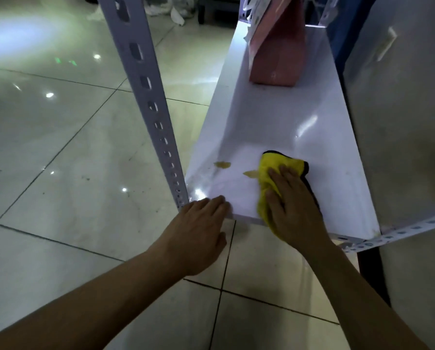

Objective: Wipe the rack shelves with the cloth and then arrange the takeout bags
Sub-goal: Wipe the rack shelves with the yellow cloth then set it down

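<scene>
Nearest: two bare forearms reach in from the bottom edge over glossy pale floor tiles (pixel 60 152) with dark grout lines and a few small dark specks. Ceiling lights glare off the tiles in scattered bright spots.

Left hand (pixel 198 231): flat, palm down, fingers loosely spread and gripping nothing; fingertips rest on the near left corner of the white shelf (pixel 274 122).

Right hand (pixel 293 205): pressed flat on the yellow cloth (pixel 269 170), fingers extended, pinning it to the shelf rather than clenching it. The cloth is bunched, dark-edged on its right side, and hangs slightly over the near shelf edge.

Shelf surface: smooth, glossy white, reflecting light. Two yellowish-brown stains (pixel 222 164) lie left of the cloth; the nearer-right one touches the cloth's edge, the other sits apart toward the left lip. Faint smearing near the front left corner.

Frame: a perforated white upright post (pixel 140 79) rises from the near left corner, and a perforated rail (pixel 400 231) runs off to the right at the front.

Farther along the shelf: a pink takeout bag (pixel 278 49) stands upright, well apart from the cloth, with white handles at its top.

Right side: a pale grey panel (pixel 400 109) runs beside the shelf. Far background: crumpled white material on the floor, too blurred to identify.
</scene>
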